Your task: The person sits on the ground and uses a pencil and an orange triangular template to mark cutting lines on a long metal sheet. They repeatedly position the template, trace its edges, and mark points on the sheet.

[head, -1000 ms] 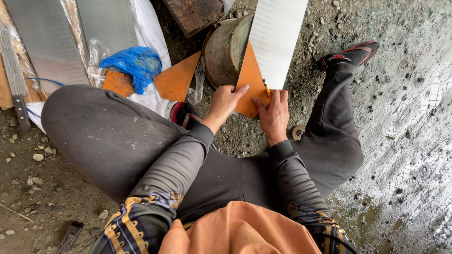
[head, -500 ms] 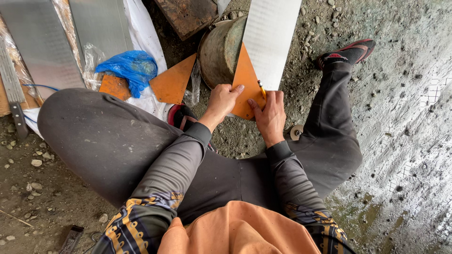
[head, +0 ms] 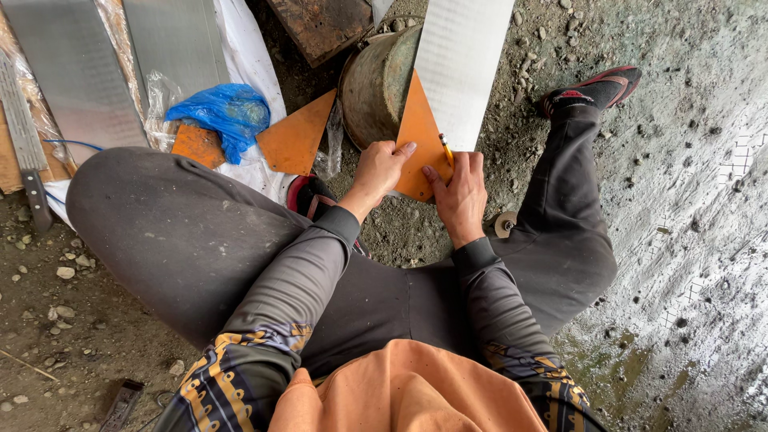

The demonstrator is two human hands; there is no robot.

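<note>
Left hand [head: 382, 170] flat, pinning orange triangular template [head: 419, 138] onto long grey metal strip [head: 464, 64]; right hand [head: 460, 188] gripping yellow pencil [head: 446, 149] at template's right edge; strip running far.

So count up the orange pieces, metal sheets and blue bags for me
Orange pieces: 3 — triangle under both hands, triangle, piece by the bag
Metal sheets: 3
Blue plastic bags: 1
Total: 7

My hands cover the lower edge of the orange template [head: 418, 136], and my right hand [head: 460, 192] hides most of the pencil [head: 446, 149]. The pale metal strip [head: 462, 64] and the grey sheets [head: 72, 72] run off the top edge.
</note>
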